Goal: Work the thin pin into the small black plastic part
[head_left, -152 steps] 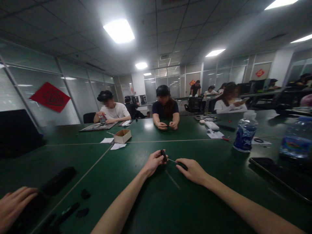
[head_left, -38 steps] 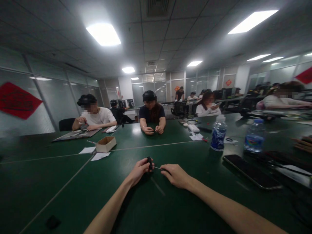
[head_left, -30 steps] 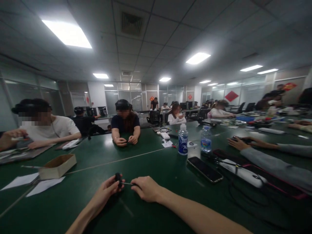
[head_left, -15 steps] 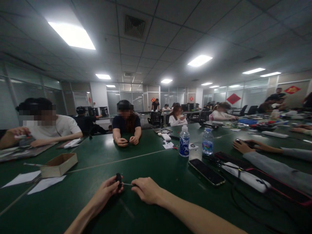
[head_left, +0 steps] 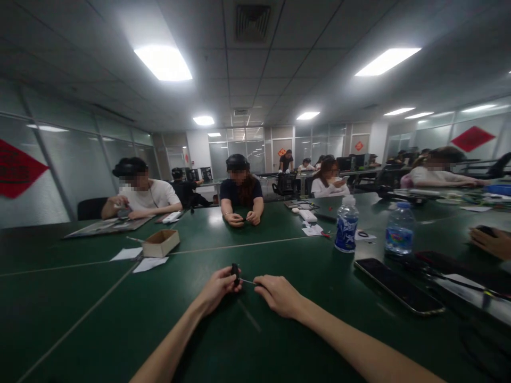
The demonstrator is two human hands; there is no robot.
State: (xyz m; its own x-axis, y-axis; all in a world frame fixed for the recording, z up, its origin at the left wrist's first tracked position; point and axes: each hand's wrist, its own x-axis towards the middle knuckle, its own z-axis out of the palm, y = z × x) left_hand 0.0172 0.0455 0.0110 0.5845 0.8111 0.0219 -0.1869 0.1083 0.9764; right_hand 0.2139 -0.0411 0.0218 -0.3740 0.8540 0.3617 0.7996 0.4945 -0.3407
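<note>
My left hand [head_left: 219, 287] is closed on a small black part [head_left: 235, 273], held upright between thumb and fingers just above the green table. What kind of part it is, I cannot make out. My right hand [head_left: 279, 293] is closed around a screwdriver, its handle hidden inside the fingers. The screwdriver's thin metal shaft [head_left: 248, 281] points left, its tip reaching the black part. Whether the tip sits in a screw is too small to tell.
The green table [head_left: 99, 319] spreads around my hands. At left stand a small open box [head_left: 162, 244] and paper sheets [head_left: 149, 264]. On the right are a phone [head_left: 399, 284], two bottles [head_left: 345, 226] and cables. Another person [head_left: 241, 191] works opposite; a co-worker's hand [head_left: 489, 240] shows far right.
The camera view has turned left, so everything appears further right in the picture. Both hands keep the same hold, the screwdriver still against the black part.
</note>
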